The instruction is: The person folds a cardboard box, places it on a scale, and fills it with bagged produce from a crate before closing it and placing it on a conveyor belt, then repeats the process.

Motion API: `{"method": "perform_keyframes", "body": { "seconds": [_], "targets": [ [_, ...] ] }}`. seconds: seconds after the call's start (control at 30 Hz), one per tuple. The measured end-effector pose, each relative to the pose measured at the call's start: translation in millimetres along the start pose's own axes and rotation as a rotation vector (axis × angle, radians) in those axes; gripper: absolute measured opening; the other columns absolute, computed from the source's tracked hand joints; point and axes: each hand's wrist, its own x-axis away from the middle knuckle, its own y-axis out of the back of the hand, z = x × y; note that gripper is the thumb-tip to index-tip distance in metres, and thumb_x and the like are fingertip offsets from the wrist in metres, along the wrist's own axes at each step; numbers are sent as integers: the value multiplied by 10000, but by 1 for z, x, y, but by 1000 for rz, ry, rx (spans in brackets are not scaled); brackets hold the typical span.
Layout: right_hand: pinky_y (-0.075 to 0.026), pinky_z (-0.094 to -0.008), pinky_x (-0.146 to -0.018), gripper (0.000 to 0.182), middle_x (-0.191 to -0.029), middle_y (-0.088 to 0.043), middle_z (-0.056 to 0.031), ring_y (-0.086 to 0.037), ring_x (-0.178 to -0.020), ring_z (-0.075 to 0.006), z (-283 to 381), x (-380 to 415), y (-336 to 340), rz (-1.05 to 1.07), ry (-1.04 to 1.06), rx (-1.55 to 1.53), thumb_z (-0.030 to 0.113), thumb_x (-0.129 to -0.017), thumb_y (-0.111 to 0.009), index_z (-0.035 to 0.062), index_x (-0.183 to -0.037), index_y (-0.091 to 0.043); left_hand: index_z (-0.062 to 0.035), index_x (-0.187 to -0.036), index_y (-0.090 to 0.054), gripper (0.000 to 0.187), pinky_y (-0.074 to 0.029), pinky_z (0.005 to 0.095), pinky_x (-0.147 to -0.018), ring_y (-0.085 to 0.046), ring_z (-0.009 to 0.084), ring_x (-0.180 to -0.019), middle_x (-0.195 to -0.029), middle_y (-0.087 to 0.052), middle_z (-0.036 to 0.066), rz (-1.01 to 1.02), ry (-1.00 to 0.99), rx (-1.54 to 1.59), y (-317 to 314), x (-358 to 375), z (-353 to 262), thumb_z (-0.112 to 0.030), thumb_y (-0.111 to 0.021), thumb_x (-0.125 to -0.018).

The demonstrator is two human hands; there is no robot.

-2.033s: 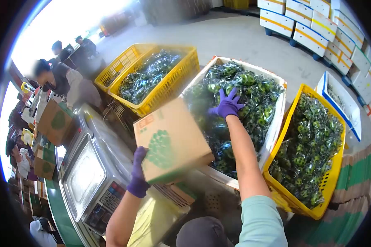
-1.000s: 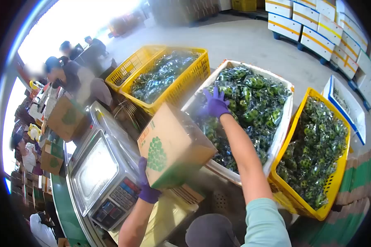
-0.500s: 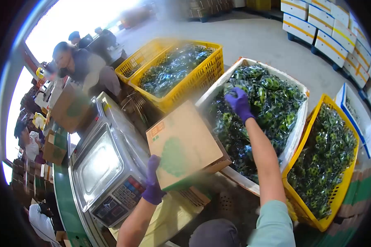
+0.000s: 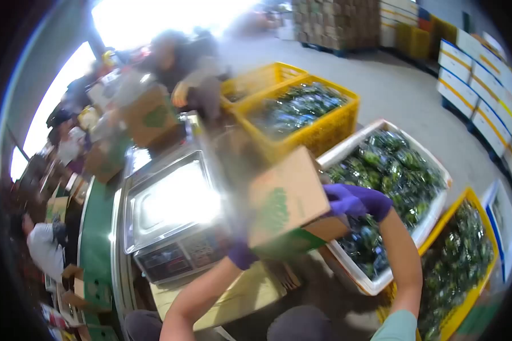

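My left hand (image 4: 243,254), in a purple glove, grips a cardboard box (image 4: 290,199) by its lower left side. The box is tilted, brown with a green print, and its opening faces right. At that opening is my right hand (image 4: 358,202), also purple-gloved, its fingertips partly hidden behind the box edge. Motion smears those fingers, and I cannot tell what they hold. Behind the right wrist stands a white foam box (image 4: 444,176) full of green produce in shiny clear packets (image 4: 401,165). Left of the cardboard box sits a metal weighing scale (image 4: 170,199) with a keypad.
Yellow crates (image 4: 330,119) of packets stand beyond the box, with another yellow crate (image 4: 495,238) at right. A green conveyor (image 4: 96,227) runs along the left. Blurred people (image 4: 193,68) work behind the scale. Stacked white boxes (image 4: 478,79) stand at far right.
My right hand has moved from the packets in the foam box left to the cardboard box's opening. My left hand still holds the box. The view has swung, shifting the scene rightward.
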Motion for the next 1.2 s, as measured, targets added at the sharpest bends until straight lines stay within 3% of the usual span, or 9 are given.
{"method": "perform_keyframes", "body": {
  "seconds": [0.2,0.27,0.33,0.47,0.63,0.7,0.83,1.0,1.2],
  "targets": [
    [-485,-366,-939,479,-1192,-637,-146,-614,-1100,-270,-114,-22,61,-839,81,-263,324,-929,-628,-81,-1185,-607,-6,-1343,-462,425,-416,403,-1081,-512,242,-1240,-1352,-525,129,97,108,156,3,1,0,-260,-466,-1001],
    [-459,-432,-958,639,-1246,-592,-228,-561,-1176,-349,-205,-46,73,-1217,-85,883,491,-923,-569,-97,-1174,-593,-22,-1269,-505,375,-445,395,-1034,-542,223,-1175,-1262,-559,103,-3,75,60,12,-4,4,-269,-499,-986],
    [-404,-423,-990,651,-1279,-575,-204,-546,-1138,-396,-308,-63,89,-992,-200,608,586,-902,-496,17,-1195,-616,-75,-1067,-570,238,-498,357,-882,-580,168,-954,-1006,-574,31,-139,-37,-49,44,-22,24,-290,-551,-966],
    [-398,-366,-982,454,-1180,-660,-100,-615,-1004,-339,-246,-37,82,-619,-211,716,486,-940,-473,148,-1173,-666,-89,-1044,-569,228,-489,326,-842,-549,147,-905,-970,-545,12,-140,-11,-88,31,-13,14,-301,-554,-963],
    [-462,-403,-940,384,-1206,-643,-120,-612,-1040,-316,-247,-24,71,-792,77,895,410,-918,-537,151,-1174,-662,-90,-988,-565,188,-488,319,-823,-541,124,-888,-946,-529,1,-163,-16,-116,36,-22,20,-274,-532,-963],
    [-463,-474,-958,495,-1412,-474,-159,-495,-1229,-371,-190,-26,29,-1143,-435,913,411,-862,-616,216,-1314,-565,-92,-959,-554,156,-488,314,-805,-530,112,-860,-921,-511,-7,-129,-36,-155,45,-25,25,-242,-509,-966],
    [-402,-595,-992,770,-1485,-323,-166,-296,-1384,-410,-233,-65,45,-1072,-763,833,425,-762,-727,327,-1443,-381,-102,-917,-519,107,-475,293,-784,-486,87,-828,-873,-463,-18,-141,-53,-147,21,-13,18,-158,-448,-975],
    [-438,-449,-831,314,-962,-581,-159,-516,-970,-372,-214,-34,52,-1068,-315,796,354,-640,-738,93,-776,-630,-108,-931,-511,90,-476,284,-761,-476,90,-814,-864,-455,-14,-145,-65,-204,37,-26,26,-120,-435,-979],
    [-454,-461,-881,494,-1081,-559,-213,-531,-1031,-403,-193,-16,45,-1135,-473,664,406,-635,-777,58,-963,-651,-103,-960,-519,77,-479,281,-787,-509,107,-859,-915,-478,-8,-139,-18,-147,24,-16,18,-106,-444,-978]
  ]
}}
